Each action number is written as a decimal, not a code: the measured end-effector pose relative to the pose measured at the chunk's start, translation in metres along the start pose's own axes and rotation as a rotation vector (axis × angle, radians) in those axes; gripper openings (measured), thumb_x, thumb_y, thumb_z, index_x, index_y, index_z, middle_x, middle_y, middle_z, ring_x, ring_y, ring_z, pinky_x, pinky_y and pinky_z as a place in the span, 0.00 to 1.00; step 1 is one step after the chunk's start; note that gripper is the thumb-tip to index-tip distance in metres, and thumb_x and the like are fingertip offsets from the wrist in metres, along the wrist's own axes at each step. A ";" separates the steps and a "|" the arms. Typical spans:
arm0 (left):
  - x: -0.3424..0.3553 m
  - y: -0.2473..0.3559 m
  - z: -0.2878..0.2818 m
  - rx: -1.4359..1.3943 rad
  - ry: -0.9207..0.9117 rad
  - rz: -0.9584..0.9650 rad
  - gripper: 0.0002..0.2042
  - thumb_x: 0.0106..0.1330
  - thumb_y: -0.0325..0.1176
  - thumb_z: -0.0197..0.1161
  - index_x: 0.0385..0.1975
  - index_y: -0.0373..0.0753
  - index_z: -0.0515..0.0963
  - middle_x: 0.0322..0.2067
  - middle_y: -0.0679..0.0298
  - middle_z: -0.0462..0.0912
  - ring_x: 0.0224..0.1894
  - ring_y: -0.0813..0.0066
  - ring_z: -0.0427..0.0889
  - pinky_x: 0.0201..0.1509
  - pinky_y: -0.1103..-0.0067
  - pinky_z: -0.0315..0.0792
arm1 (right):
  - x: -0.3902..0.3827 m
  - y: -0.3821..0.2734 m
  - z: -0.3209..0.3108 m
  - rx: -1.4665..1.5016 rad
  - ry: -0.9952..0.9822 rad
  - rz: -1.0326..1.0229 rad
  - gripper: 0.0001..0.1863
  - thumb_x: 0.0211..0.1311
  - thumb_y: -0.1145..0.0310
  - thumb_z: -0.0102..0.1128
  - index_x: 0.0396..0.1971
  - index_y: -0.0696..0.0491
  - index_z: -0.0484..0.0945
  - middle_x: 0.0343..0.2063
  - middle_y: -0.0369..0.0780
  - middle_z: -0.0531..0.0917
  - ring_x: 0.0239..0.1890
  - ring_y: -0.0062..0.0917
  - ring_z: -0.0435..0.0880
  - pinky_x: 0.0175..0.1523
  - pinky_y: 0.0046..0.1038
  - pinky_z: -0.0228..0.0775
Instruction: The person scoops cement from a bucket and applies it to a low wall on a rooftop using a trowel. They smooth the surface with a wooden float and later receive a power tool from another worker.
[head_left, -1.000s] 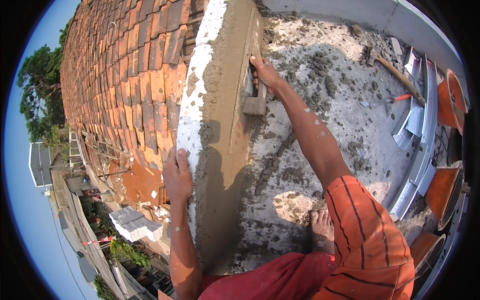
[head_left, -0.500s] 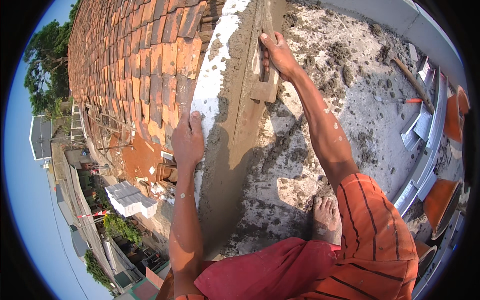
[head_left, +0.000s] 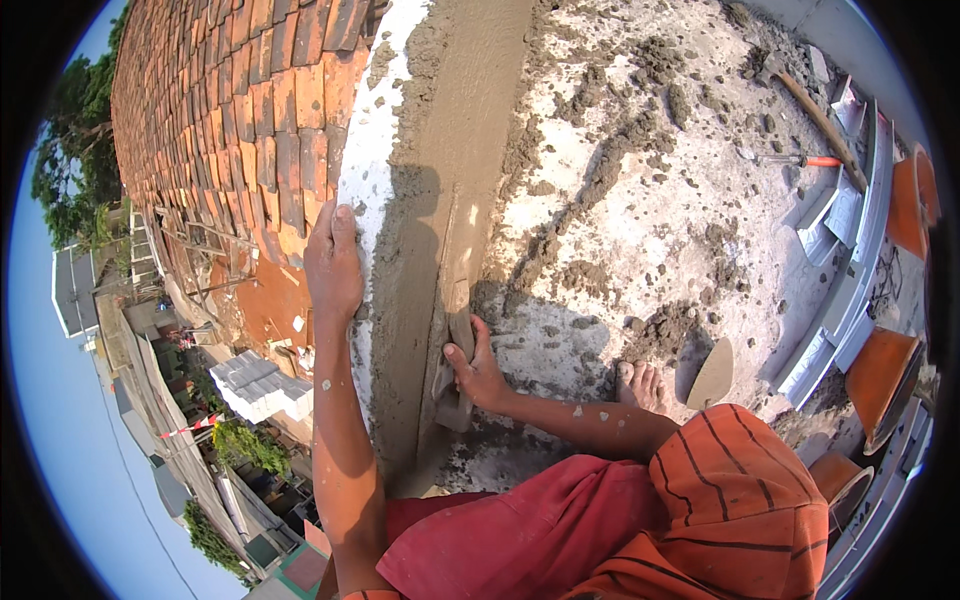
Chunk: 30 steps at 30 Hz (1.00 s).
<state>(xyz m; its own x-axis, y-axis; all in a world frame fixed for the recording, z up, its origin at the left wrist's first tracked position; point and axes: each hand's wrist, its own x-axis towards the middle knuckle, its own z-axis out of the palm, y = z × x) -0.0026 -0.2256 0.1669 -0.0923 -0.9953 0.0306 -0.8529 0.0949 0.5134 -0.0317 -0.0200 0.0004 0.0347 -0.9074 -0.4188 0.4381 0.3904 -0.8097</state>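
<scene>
My right hand [head_left: 482, 372] grips the handle of a long, mortar-coated plastering float [head_left: 455, 412]. The float lies along the side of a low wall covered in wet grey mortar [head_left: 474, 110], close to my body. On the wall's far left edge, my left hand [head_left: 334, 272] rests with its fingers stretched out and holds nothing. A strip of white wall edge [head_left: 372, 160] runs beside that hand, with rough mortar along its border.
Left of the wall are a tiled roof [head_left: 240, 110] and a drop to the ground. Mortar clumps [head_left: 660, 325] litter the floor. A trowel blade [head_left: 712, 375] stands near my foot. Rightward lie a wooden-handled tool [head_left: 825, 130], metal channels [head_left: 850, 300] and an orange bucket [head_left: 880, 385].
My right hand has drawn the float along the wall from the far end toward my body. My left hand stays on the wall edge. The trowel blade now shows beside my foot.
</scene>
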 end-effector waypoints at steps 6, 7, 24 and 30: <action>-0.005 -0.006 -0.007 -0.046 -0.044 0.040 0.20 0.75 0.44 0.42 0.48 0.32 0.73 0.35 0.56 0.79 0.37 0.71 0.73 0.45 0.74 0.68 | 0.066 -0.078 -0.123 -0.080 0.199 -0.059 0.32 0.68 0.50 0.51 0.63 0.55 0.58 0.33 0.39 0.76 0.30 0.21 0.75 0.34 0.25 0.69; -0.006 -0.014 -0.006 -0.092 -0.017 0.058 0.21 0.75 0.43 0.42 0.48 0.31 0.73 0.34 0.56 0.78 0.37 0.70 0.73 0.45 0.74 0.67 | 0.066 -0.098 -0.150 -0.077 0.195 -0.032 0.31 0.68 0.52 0.51 0.63 0.55 0.60 0.33 0.39 0.77 0.30 0.22 0.76 0.34 0.25 0.70; 0.000 -0.006 -0.010 0.002 -0.043 -0.072 0.21 0.71 0.49 0.43 0.47 0.38 0.75 0.33 0.47 0.81 0.38 0.44 0.79 0.44 0.60 0.70 | 0.182 -0.179 -0.162 0.055 0.174 -0.099 0.18 0.67 0.48 0.52 0.34 0.50 0.68 0.16 0.31 0.66 0.13 0.15 0.66 0.16 0.22 0.62; -0.009 0.007 -0.016 0.017 0.062 -0.044 0.16 0.68 0.43 0.46 0.39 0.38 0.77 0.25 0.48 0.80 0.33 0.48 0.80 0.40 0.58 0.71 | 0.166 -0.200 -0.284 0.074 0.328 -0.197 0.25 0.67 0.46 0.50 0.51 0.52 0.68 0.24 0.31 0.69 0.20 0.13 0.65 0.24 0.19 0.61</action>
<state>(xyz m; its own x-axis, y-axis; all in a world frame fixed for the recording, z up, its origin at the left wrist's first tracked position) 0.0000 -0.2161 0.1839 -0.0228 -0.9979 0.0611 -0.8642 0.0504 0.5007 -0.3686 -0.2046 -0.0238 -0.3406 -0.8611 -0.3775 0.4720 0.1906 -0.8608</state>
